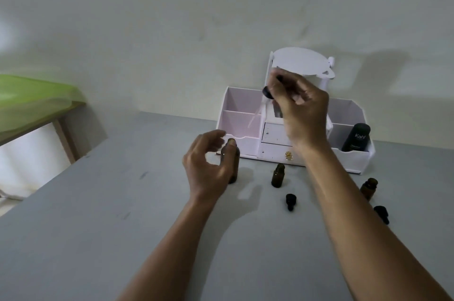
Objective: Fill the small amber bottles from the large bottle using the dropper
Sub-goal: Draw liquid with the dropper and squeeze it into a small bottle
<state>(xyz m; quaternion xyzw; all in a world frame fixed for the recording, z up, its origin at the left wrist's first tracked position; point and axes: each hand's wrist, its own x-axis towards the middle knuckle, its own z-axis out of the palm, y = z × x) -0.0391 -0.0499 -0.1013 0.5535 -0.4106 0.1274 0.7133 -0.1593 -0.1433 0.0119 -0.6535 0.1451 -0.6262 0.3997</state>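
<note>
One dropper (267, 93) slants down from the fingers (286, 84) of the right hand (303, 116).

table (98, 214) lies free left of the large bottle (235, 165); organizer (248, 144) blocks the back.

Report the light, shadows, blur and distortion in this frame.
Head view: dim, soft light; the arms cast shadows on the table; the dropper tube in the right hand and the fingertips of the left hand are motion-smeared; the green cover at left is blurred; wide-angle stretching shows toward the edges.
</note>
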